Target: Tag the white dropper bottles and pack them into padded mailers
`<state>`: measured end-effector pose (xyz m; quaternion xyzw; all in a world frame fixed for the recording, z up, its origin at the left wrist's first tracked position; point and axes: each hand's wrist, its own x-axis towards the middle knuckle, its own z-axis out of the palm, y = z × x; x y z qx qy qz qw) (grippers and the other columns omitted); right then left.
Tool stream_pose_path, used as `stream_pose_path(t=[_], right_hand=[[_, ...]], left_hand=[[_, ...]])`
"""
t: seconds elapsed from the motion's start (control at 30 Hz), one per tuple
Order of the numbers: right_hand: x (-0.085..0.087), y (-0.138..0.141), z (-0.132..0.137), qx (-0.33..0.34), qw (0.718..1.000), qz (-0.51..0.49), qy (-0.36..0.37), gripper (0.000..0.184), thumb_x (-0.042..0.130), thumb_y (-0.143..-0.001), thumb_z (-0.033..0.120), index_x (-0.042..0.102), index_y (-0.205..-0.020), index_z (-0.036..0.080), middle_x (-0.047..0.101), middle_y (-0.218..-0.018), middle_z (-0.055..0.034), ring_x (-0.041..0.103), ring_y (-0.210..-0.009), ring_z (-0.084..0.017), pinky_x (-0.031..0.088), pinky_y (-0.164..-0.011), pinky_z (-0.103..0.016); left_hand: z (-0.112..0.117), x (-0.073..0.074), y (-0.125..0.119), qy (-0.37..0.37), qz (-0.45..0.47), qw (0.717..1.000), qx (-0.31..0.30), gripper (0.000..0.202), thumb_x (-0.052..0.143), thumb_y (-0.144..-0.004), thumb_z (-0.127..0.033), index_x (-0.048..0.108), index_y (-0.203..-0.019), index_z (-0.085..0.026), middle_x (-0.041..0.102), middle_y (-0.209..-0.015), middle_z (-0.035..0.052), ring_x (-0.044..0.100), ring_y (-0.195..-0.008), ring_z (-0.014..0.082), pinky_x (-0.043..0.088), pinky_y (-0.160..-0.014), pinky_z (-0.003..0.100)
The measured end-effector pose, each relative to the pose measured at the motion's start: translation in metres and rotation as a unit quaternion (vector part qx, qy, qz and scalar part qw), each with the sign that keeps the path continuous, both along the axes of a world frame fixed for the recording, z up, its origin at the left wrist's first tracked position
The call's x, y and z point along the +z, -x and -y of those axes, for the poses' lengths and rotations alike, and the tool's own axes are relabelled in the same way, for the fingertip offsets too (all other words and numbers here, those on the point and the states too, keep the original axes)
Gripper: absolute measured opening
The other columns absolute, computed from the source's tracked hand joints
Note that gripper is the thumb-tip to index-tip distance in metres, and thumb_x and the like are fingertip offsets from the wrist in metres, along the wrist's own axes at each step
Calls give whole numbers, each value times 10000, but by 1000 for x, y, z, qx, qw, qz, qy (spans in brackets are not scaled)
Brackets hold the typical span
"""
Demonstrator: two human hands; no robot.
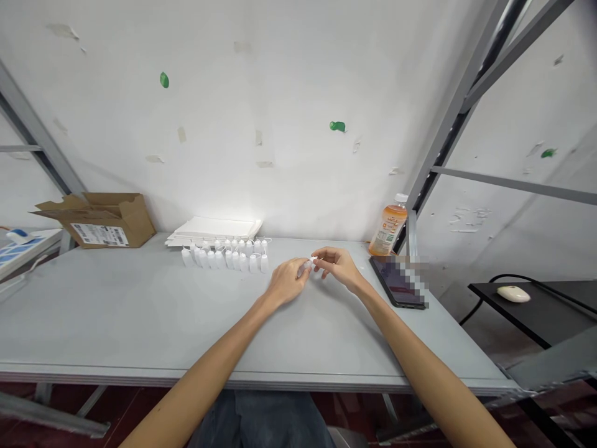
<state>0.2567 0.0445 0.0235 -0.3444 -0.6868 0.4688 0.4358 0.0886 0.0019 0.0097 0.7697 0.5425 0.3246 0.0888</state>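
Note:
Above the middle of the table, my left hand [288, 281] is closed around a small white bottle [305, 267], mostly hidden by the fingers. The fingertips of my right hand [339, 267] pinch the white top of that same bottle, so both hands meet there. To the left, several small white bottles [226, 258] stand upright in rows, with thin white loops at their tops. Just behind them lies a stack of white sheets [214, 229].
An open cardboard box [109, 221] sits at the back left. At the back right stands a bottle of orange drink [389, 227], with a dark phone [396, 283] lying in front of it. A white mouse [513, 294] rests on a black shelf [555, 311]. Metal posts frame the grey table [140, 311].

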Motion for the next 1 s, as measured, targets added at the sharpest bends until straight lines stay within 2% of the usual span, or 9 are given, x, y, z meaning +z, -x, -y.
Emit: stream_pose_path(t=[0.13, 0.23, 0.33, 0.4, 0.5, 0.63, 0.77, 0.9, 1.0], right_hand=[[0, -16, -13, -101, 992, 40, -56, 292, 654, -712, 395, 661, -851, 138, 649, -743, -54, 627, -611, -169, 476, -477, -257], [-4, -26, -18, -169, 952, 207, -146, 174, 605, -743, 300, 675, -809, 155, 673, -714, -42, 610, -595, -157, 464, -582, -276], [-10, -22, -14, -116, 900, 372, -196, 120, 591, -737, 214, 695, -782, 173, 692, -709, -35, 611, -638, -159, 430, -646, -268], [-12, -15, -9, -76, 878, 426, -205, 134, 598, -735, 205, 706, -811, 183, 698, -720, -33, 612, -664, -162, 407, -641, -255], [-10, -12, -7, -76, 878, 430, -196, 231, 639, -743, 287, 703, -950, 206, 705, -751, -22, 614, -685, -166, 388, -622, -247], [-3, -31, -18, -150, 906, 363, -160, 243, 596, -800, 283, 684, -1013, 207, 714, -806, -17, 609, -648, -141, 403, -634, -242], [-3, -50, -29, -245, 875, 395, -136, 171, 583, -796, 247, 713, -899, 205, 722, -849, -31, 629, -740, -172, 395, -636, -254], [-9, -48, -28, -204, 853, 470, -103, 157, 619, -769, 304, 721, -849, 216, 727, -852, -30, 640, -805, -197, 379, -619, -257], [-12, -42, -26, -184, 857, 473, -91, 141, 610, -776, 283, 712, -847, 216, 729, -871, -26, 643, -782, -178, 378, -618, -251]], left_hand=[[-1, -1, 0, 12, 3, 1000, 21, 312, 425, -907, -323, 629, -1115, -211, 687, -1074, 37, 624, -868, 194, 442, -727, 287], [-2, -1, 0, 12, -1, 999, 35, 309, 431, -906, -314, 627, -1120, -211, 685, -1090, 39, 629, -906, 205, 451, -749, 294], [-2, -1, 1, 12, -2, 999, 37, 307, 431, -908, -323, 627, -1118, -215, 687, -1086, 37, 633, -909, 207, 457, -746, 298], [-3, -2, 1, 10, -3, 999, 37, 306, 432, -907, -325, 624, -1120, -217, 685, -1093, 36, 630, -922, 209, 458, -745, 300], [-3, -2, 2, 12, -4, 999, 38, 311, 430, -908, -322, 619, -1130, -215, 678, -1118, 39, 627, -940, 211, 460, -756, 304], [-4, -2, 3, 9, -4, 999, 36, 308, 439, -901, -317, 621, -1128, -215, 679, -1117, 39, 625, -931, 205, 459, -755, 299], [-4, -2, 2, 4, -1, 1000, 30, 302, 450, -894, -324, 630, -1112, -217, 692, -1053, 32, 625, -883, 195, 457, -723, 289], [-3, -2, 2, 6, 3, 1000, 22, 307, 458, -893, -330, 629, -1120, -215, 692, -1060, 33, 627, -878, 195, 457, -721, 289], [-2, -1, 2, 11, 4, 1000, 19, 304, 462, -892, -328, 630, -1119, -215, 690, -1078, 35, 629, -891, 195, 459, -733, 288]])
